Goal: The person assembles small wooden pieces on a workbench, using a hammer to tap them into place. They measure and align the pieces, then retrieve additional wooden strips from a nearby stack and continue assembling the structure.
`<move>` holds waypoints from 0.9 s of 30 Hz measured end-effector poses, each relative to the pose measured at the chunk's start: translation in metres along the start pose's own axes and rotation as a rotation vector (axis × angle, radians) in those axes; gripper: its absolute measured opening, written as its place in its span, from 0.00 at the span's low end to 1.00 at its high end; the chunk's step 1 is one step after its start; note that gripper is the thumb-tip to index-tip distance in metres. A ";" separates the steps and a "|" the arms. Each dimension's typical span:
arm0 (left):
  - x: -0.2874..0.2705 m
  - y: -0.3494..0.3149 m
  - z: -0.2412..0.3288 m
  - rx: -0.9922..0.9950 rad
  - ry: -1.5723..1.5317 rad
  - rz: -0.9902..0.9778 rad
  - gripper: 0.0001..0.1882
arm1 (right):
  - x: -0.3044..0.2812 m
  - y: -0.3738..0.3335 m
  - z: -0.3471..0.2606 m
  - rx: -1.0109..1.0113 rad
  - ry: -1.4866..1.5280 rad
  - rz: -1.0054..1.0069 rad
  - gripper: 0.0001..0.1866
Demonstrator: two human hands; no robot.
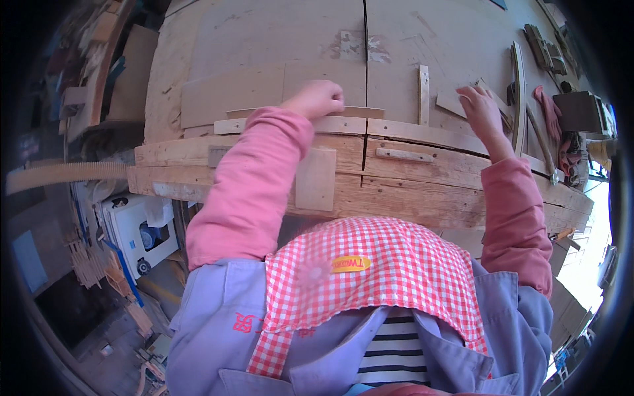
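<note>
My left hand [316,99] is closed above the workbench, just past a thin wooden strip [360,112] lying along the bench's near side. Its curled fingers hide whatever is in them, if anything. Under and beyond it lies a flat, pale board [231,99]. Farther right, my right hand [482,112] is open with its fingers stretched out. It hovers by some thin wooden pieces [451,104], and nothing shows in its grasp. Between my hands a narrow wooden batten [424,96] points away from me.
The wooden workbench [422,181] has a dark gap down its middle. At right are a long bar [519,99], a hammer-like tool [541,145], red gloves [548,109] and a dark box [581,112]. A ribbed hose [66,175] and a white machine [142,231] stand left.
</note>
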State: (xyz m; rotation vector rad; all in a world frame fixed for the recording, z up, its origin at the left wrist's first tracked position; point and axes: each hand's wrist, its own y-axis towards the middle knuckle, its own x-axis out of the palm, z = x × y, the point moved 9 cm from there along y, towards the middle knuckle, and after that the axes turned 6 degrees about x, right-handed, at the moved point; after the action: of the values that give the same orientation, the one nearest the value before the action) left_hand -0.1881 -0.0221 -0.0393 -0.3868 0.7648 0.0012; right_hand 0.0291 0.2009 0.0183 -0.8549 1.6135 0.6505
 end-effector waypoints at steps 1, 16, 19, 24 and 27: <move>0.007 0.008 0.010 0.023 -0.008 0.031 0.10 | 0.003 -0.002 -0.015 -0.020 0.064 0.016 0.10; -0.079 -0.155 -0.140 -0.640 0.404 0.469 0.17 | 0.051 -0.040 -0.154 -0.189 0.117 -0.165 0.19; -0.067 -0.148 -0.131 -0.623 0.373 0.423 0.19 | 0.049 -0.039 -0.150 -0.177 0.092 -0.179 0.20; -0.062 -0.138 -0.123 -0.615 0.371 0.412 0.19 | 0.048 -0.043 -0.141 -0.155 0.073 -0.195 0.22; -0.062 -0.137 -0.126 -0.585 0.407 0.406 0.19 | 0.041 -0.060 -0.157 -0.263 0.110 -0.069 0.22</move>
State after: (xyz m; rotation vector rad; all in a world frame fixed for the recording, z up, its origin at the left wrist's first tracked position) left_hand -0.2989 -0.1840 -0.0334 -0.7943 1.2371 0.5513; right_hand -0.0161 0.0343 0.0127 -1.1513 1.6098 0.7895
